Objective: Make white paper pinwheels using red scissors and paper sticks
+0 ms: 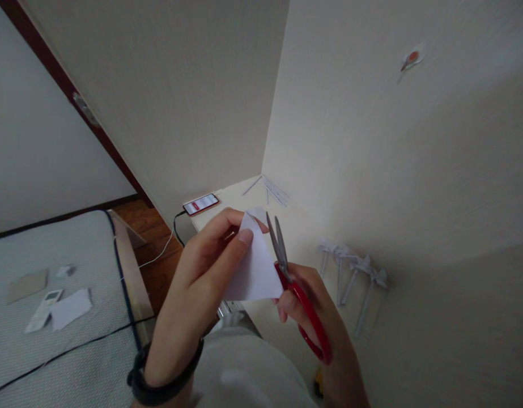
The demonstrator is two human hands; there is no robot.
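Holding a folded piece of white paper (pixel 256 266) up in front of the chest, the left hand (pixel 202 272) pinches it between the thumb, which lies along the top edge, and the fingers (pixel 227 249) curled against its near face. The paper is plain and unmarked, roughly triangular as it shows here, with a pointed top corner and a straight lower edge; it hangs in the air above the pale desk (pixel 244 198), touching nothing but the two hands' things. A dark band sits on the left wrist.

The right hand (pixel 312 317) grips a pair of red-handled scissors (pixel 295 289). Its fingers are closed through and around the red loops (the thumb side is hidden behind the handle). The grey blades point upward and are parted only slightly, their tips standing just above the paper's top corner, with the paper's right edge lying against or between them; which of the two cannot be told.

On the desk, well behind the hands, a phone (pixel 200 203) with a lit screen lies by the wall, a cable running down from it. Thin white paper strips (pixel 275 190) lie in the corner, and four folded white paper figures (pixel 354 277) on stalks stand in a row to the right.
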